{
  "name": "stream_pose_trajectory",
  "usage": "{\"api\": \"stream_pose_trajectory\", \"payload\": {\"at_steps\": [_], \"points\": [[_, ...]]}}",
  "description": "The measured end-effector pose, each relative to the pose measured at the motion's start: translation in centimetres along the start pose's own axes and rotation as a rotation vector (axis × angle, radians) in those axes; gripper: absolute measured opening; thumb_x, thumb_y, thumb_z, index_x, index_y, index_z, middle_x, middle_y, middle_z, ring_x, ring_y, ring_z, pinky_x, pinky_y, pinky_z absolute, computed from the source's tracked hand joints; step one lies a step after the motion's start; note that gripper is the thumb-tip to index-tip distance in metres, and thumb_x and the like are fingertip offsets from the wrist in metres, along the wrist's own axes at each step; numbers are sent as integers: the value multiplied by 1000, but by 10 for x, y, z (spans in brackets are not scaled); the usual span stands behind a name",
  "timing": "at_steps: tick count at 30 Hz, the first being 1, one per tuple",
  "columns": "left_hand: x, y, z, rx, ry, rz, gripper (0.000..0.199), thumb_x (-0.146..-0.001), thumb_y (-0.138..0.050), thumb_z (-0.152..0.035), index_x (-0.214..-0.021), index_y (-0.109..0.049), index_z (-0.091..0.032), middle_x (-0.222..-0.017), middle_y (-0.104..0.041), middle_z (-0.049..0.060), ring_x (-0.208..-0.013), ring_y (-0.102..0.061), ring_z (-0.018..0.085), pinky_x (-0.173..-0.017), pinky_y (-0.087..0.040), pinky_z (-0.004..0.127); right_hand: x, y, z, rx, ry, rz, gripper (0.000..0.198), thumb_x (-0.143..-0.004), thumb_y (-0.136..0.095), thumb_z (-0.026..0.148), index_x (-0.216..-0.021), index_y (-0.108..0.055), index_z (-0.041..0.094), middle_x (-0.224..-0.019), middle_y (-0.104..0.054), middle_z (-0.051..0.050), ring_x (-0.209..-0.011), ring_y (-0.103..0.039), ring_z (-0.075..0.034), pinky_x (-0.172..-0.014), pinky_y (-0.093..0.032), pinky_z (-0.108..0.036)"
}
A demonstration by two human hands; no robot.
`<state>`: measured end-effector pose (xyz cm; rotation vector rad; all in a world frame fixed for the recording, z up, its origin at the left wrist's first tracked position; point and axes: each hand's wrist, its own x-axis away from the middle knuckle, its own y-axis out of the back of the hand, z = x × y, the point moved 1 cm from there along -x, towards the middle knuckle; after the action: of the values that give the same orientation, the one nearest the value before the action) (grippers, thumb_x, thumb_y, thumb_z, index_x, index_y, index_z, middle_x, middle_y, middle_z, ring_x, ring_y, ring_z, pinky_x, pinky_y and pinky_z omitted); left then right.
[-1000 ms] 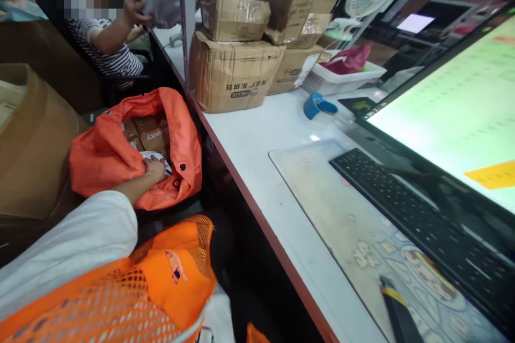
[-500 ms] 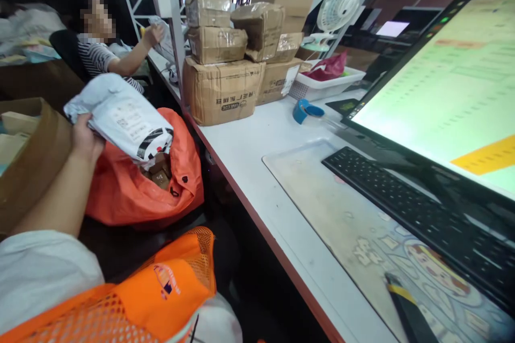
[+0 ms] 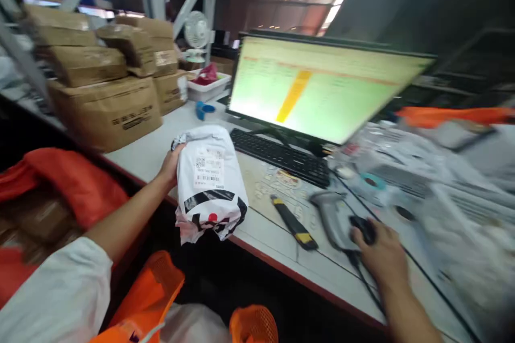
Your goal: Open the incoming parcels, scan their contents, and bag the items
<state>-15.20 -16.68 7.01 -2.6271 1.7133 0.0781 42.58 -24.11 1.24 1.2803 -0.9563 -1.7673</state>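
My left hand (image 3: 174,163) grips the far left corner of a white plastic mailer bag (image 3: 211,171), held over the desk's front edge. A printed shipping label with a barcode faces up on the bag, and black stripes with a red dot mark its near end. On the right, my right hand (image 3: 382,246) is closed over a black computer mouse (image 3: 364,229). Just left of that hand lies a grey barcode scanner (image 3: 332,220). A black and yellow box cutter (image 3: 293,222) rests on the desk mat between the mailer bag and the scanner.
Behind the mailer stand a black keyboard (image 3: 277,155) and a lit monitor (image 3: 322,91). Cardboard boxes (image 3: 107,112) are stacked at the back left. An orange sack (image 3: 76,187) with boxes inside stands at lower left. Clear plastic packaging (image 3: 462,230) covers the right side.
The view has swung right. My left hand has carried the mailer bag from above the orange sack to the desk. My right hand, unseen before, now shows on the mouse.
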Motion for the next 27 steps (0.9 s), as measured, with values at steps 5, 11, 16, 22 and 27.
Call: {"api": "stream_pose_trajectory", "payload": {"at_steps": [5, 11, 16, 22, 27], "points": [[-15, -85, 24, -46, -11, 216, 60, -79, -58, -65, -106, -71, -13, -104, -78, 15, -108, -71, 37, -89, -59, 46, -9, 13, 8, -21, -2, -112, 58, -90, -44, 44, -131, -59, 6, -131, -61, -24, -128, -54, -35, -116, -40, -47], [-18, -95, 48, -145, -88, 322, 58, -70, -62, -69, -86, -72, -15, -85, -77, 14, -102, -71, 40, -93, -55, 50, -12, 32, 49, -78, -114, 29, 51, -95, -46, 43, -131, -61, 10, -121, -69, -18, -114, -65, -31, -104, -48, -42], [-23, -95, 58, -178, -115, 330, 61, -73, -57, -71, -87, -72, -14, -90, -78, 16, -103, -70, 39, -98, -52, 51, -8, 29, 105, 138, -224, 380, 62, -98, -49, 48, -146, -51, 9, -111, -72, -22, -107, -69, -39, -91, -50, -48], [-26, -94, 62, -191, -110, 320, 56, -76, -56, -69, -85, -72, -15, -88, -77, 13, -104, -69, 38, -98, -52, 47, -16, 26, 135, 227, -289, 385, 51, -94, -54, 29, -138, -50, 4, -119, -68, -26, -110, -68, -38, -90, -52, -45], [-30, -94, 68, -190, -102, 319, 51, -80, -55, -64, -86, -71, -16, -91, -77, 12, -103, -69, 37, -98, -52, 45, -35, 76, 144, -252, -357, 548, 34, -91, -61, 45, -103, -62, 14, -78, -67, -9, -64, -65, -21, -57, -53, -31]]}}
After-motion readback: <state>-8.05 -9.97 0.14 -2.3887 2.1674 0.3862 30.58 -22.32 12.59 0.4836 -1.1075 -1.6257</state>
